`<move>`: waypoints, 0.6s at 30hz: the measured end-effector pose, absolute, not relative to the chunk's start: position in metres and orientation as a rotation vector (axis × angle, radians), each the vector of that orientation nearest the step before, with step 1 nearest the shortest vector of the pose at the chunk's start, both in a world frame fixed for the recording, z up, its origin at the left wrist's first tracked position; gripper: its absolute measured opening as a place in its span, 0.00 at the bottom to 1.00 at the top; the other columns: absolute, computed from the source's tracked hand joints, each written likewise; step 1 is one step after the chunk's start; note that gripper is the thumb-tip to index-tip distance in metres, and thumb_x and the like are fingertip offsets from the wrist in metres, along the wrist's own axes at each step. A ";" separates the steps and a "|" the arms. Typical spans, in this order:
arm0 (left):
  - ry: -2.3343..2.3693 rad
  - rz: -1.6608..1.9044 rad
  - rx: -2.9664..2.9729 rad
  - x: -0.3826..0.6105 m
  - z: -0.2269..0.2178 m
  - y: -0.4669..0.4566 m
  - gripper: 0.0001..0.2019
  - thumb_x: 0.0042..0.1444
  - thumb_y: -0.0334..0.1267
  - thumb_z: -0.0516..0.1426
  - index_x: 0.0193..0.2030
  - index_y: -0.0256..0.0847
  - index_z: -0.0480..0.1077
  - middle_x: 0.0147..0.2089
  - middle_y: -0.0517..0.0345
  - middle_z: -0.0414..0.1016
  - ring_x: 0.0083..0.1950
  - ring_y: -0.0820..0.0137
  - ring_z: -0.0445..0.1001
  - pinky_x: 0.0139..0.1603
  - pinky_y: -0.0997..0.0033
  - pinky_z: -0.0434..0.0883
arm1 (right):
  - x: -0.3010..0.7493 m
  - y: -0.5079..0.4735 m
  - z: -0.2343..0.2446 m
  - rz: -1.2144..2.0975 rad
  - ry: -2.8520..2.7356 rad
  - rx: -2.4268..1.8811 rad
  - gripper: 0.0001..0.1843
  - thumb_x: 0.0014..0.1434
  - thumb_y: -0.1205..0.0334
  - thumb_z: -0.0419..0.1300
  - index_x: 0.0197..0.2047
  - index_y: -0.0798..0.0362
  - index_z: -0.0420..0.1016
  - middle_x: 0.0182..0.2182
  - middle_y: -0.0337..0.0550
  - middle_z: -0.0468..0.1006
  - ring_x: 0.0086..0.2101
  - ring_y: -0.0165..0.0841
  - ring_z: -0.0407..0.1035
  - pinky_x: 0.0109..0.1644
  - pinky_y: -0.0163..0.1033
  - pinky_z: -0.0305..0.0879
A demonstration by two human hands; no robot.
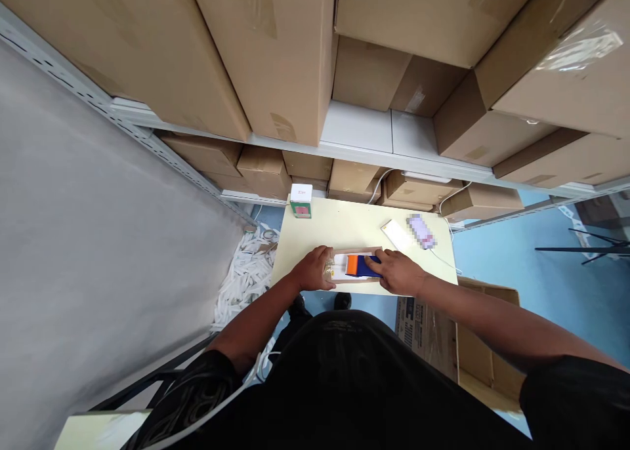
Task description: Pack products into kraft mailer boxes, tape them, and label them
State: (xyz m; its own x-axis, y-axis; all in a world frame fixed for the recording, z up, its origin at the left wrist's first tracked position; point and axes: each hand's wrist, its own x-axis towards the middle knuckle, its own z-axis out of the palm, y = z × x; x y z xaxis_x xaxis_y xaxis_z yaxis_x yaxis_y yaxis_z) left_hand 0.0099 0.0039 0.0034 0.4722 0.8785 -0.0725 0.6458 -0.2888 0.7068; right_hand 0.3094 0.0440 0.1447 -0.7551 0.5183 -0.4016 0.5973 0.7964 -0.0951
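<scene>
A shallow brown cardboard box point(357, 281) lies near the front edge of the pale table, between my two hands. My left hand point(315, 268) is closed around its left end, where some clear tape shines. Inside the box sits a white packet or panel point(339, 267) with a small yellow mark. Over it lies a dark blue and orange object point(353, 265), whose kind I cannot make out. My right hand point(398, 271) has its fingers curled on the blue part, at the box's right end; the thumb's exact grip is hard to see.
On the pale table point(339, 224) stand a white and green small box point(301, 201), a white flat box point(395, 235) and a blurred phone-like item point(421, 231) with a cable. Shelves with cardboard boxes point(290, 56) rise behind. An open carton point(487, 351) stands right; white scraps point(241, 279) cover the left floor.
</scene>
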 end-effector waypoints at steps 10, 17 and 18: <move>1.246 0.395 2.037 0.004 0.001 0.007 0.59 0.36 0.48 0.74 0.74 0.40 0.53 0.71 0.38 0.57 0.71 0.43 0.60 0.73 0.46 0.62 | 0.394 0.057 0.157 -0.245 2.595 0.846 0.35 0.62 0.60 0.57 0.72 0.56 0.61 0.51 0.58 0.70 0.44 0.46 0.66 0.50 0.49 0.62; 1.247 0.377 2.050 0.003 -0.001 0.008 0.59 0.36 0.48 0.74 0.74 0.39 0.53 0.72 0.37 0.57 0.73 0.44 0.59 0.74 0.47 0.61 | 0.483 0.062 0.147 -0.179 2.527 0.895 0.32 0.64 0.59 0.57 0.71 0.54 0.64 0.49 0.59 0.71 0.44 0.46 0.66 0.49 0.49 0.62; 1.246 0.376 2.048 0.003 -0.001 0.008 0.59 0.36 0.48 0.74 0.74 0.39 0.53 0.72 0.37 0.57 0.73 0.44 0.59 0.74 0.46 0.60 | 0.490 0.061 0.141 -0.182 2.524 0.907 0.32 0.64 0.59 0.57 0.70 0.54 0.64 0.49 0.58 0.71 0.43 0.46 0.66 0.48 0.49 0.63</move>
